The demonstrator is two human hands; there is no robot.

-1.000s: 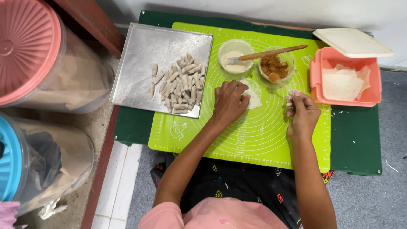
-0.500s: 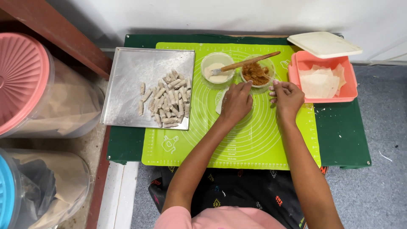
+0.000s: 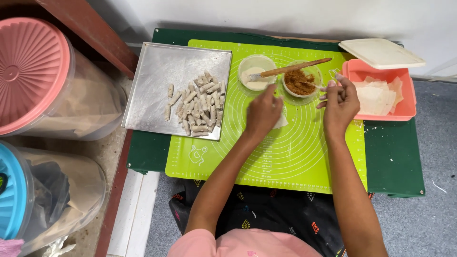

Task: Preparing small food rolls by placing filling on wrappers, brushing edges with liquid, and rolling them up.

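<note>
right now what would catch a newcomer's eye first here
The bright green mat fills the middle, with the left hand pressing on a thin white wrapper and the right hand at the bowl of brown filling. To the left, a metal tray holds a heap of small rolls.

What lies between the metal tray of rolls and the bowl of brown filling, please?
In the head view, a small bowl of pale paste sits between the metal tray and the filling bowl.

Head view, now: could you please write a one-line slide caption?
Left hand rests on a wrapper on the green mat; right hand reaches the brown filling bowl.
</note>
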